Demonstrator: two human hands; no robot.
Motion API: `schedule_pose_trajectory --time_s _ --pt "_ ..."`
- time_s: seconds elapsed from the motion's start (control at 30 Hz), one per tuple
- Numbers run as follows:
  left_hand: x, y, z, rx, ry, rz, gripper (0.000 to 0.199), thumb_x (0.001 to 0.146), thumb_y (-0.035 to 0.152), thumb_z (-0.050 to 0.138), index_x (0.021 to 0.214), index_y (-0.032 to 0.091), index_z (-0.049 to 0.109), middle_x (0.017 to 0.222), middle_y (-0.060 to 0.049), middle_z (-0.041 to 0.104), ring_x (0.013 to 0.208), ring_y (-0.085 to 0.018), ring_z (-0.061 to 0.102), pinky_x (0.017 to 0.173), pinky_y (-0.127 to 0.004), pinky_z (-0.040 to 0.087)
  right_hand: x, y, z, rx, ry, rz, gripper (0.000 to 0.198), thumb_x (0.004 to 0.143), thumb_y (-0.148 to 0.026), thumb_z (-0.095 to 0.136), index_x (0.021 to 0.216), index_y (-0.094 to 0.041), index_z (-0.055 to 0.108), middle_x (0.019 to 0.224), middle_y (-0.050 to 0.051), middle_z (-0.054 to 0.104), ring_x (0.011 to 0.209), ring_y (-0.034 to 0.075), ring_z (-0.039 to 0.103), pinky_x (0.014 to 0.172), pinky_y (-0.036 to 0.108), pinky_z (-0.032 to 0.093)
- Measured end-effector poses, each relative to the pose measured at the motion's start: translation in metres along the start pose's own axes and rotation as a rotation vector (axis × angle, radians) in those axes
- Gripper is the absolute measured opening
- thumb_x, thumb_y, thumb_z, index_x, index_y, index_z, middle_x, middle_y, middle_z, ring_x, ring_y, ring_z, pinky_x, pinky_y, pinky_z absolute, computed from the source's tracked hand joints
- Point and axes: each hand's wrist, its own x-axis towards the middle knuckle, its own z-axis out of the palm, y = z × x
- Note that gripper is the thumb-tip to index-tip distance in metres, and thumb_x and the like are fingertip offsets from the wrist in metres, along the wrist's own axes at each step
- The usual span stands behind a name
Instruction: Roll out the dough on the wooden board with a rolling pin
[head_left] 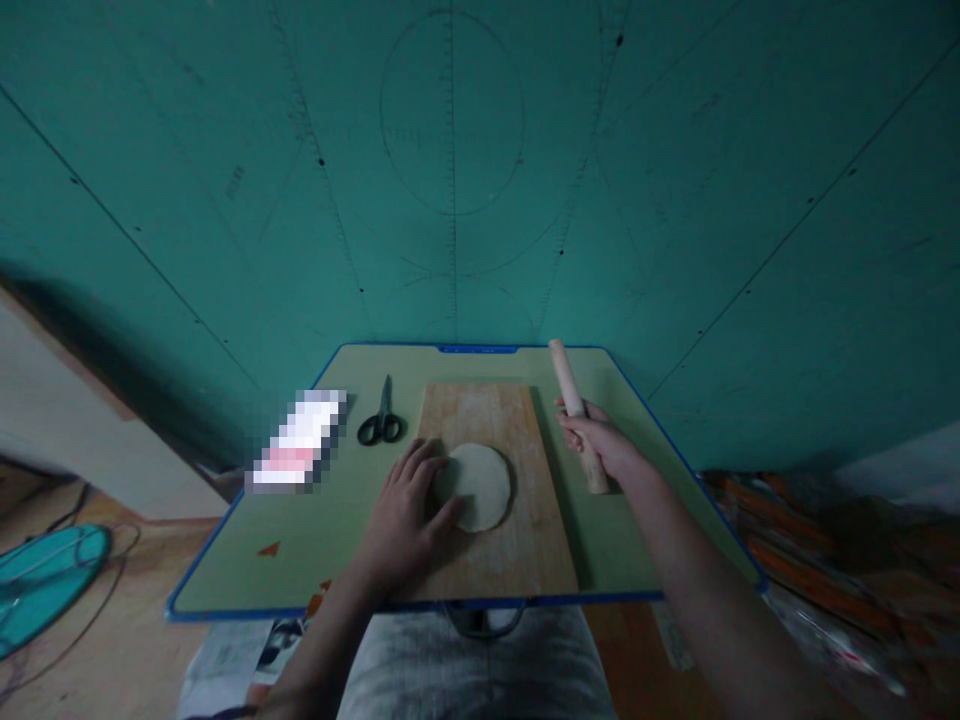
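A round, flattened piece of dough (pixel 477 488) lies on a wooden cutting board (pixel 491 408). My left hand (pixel 409 505) rests at its left side, thumb on the dough and fingers by its edge, with a wide gap between thumb and index finger. Right of the board, my right hand (pixel 600 440) is closed around a wooden rolling pin (pixel 568 380). The pin is held off the dough, over the table, its far end pointing toward the wall. Black-handled scissors (pixel 383 425) lie left of the board, blades pointing away from me.
The small green table (pixel 315 575) has a blue rim and stands against a green marked wall (pixel 480 240). A blurred-out flat object (pixel 300 440) lies at its left edge. An orange-brown scrap (pixel 269 549) is nearer me. Plastic-wrapped items (pixel 787 560) lie on the floor at right.
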Motion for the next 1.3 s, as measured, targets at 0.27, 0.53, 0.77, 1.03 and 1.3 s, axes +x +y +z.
schedule_pose_trajectory --time_s 0.27,0.53,0.77,1.03,1.3 --pt "-0.001 0.002 -0.003 0.049 -0.075 0.004 0.068 0.084 0.051 0.063 0.14 0.013 0.051 0.155 -0.02 0.042 0.148 -0.038 0.029 0.117 -0.062 0.032 -0.001 0.001 -0.002 0.015 -0.013 -0.017 0.047 0.053 -0.026 0.073 0.099 -0.021 0.061 0.058 -0.01 0.053 0.043 0.006 0.04 0.04 0.021 0.027" --pt "-0.001 0.002 -0.005 -0.024 -0.026 0.013 0.059 0.087 0.051 0.059 0.135 0.017 0.056 0.15 -0.017 0.048 0.146 -0.037 0.034 0.115 -0.062 0.035 -0.004 -0.003 0.01 -0.199 0.085 -0.003 0.037 0.064 -0.024 0.064 0.1 -0.022 0.058 0.049 -0.011 0.047 0.042 0.011 0.044 0.041 0.022 0.03" --pt "-0.004 0.0 0.002 -0.26 0.122 -0.196 0.061 0.094 0.049 0.05 0.146 0.02 0.039 0.153 -0.018 0.044 0.142 -0.032 0.042 0.116 -0.057 0.036 -0.036 -0.014 0.039 -0.83 -0.064 -0.301 0.018 0.069 -0.01 0.056 0.084 -0.021 0.055 0.071 -0.003 0.056 0.064 0.014 0.053 0.054 0.024 0.034" --pt "-0.001 0.0 -0.006 -0.539 0.362 -0.309 0.052 0.096 0.046 0.046 0.141 0.021 0.037 0.131 -0.014 0.06 0.117 -0.024 0.063 0.097 -0.041 0.054 -0.072 -0.026 0.072 -1.289 -0.364 -0.605 0.031 0.085 -0.008 0.053 0.11 -0.022 0.064 0.103 0.006 0.067 0.09 0.018 0.061 0.075 0.028 0.045" --pt "-0.001 0.005 -0.007 -0.462 0.294 -0.34 0.043 0.09 0.049 0.053 0.122 0.019 0.053 0.106 -0.008 0.068 0.089 -0.021 0.069 0.076 -0.034 0.056 -0.082 -0.016 0.068 -1.36 -0.345 -0.677 0.042 0.091 -0.022 0.059 0.132 -0.031 0.06 0.11 0.006 0.07 0.086 0.019 0.066 0.072 0.031 0.051"
